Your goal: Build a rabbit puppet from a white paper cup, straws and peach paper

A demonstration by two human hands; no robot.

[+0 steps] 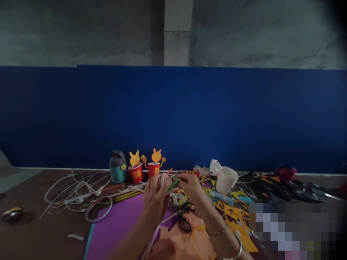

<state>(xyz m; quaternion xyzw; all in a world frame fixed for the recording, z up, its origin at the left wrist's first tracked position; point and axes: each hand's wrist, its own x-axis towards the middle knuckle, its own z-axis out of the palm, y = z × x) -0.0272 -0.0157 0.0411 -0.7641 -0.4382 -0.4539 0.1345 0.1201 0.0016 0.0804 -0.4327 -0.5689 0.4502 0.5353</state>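
The left hand [155, 195] grips a paper cup [163, 178] as the right hand [191, 186] pinches a green strip [172, 185] close beside it, above a cluttered bench [40, 231] (black scissors [181, 212] lie nearer the camera).

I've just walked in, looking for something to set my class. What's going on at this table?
A person is handling a small paper cup. The left hand holds it, while the fingertips of the right hand are at a green strip beside it; whether they pinch it is hard to tell. Two red cups with orange animal faces stand near the blue panel. Black scissors lie between the forearms.
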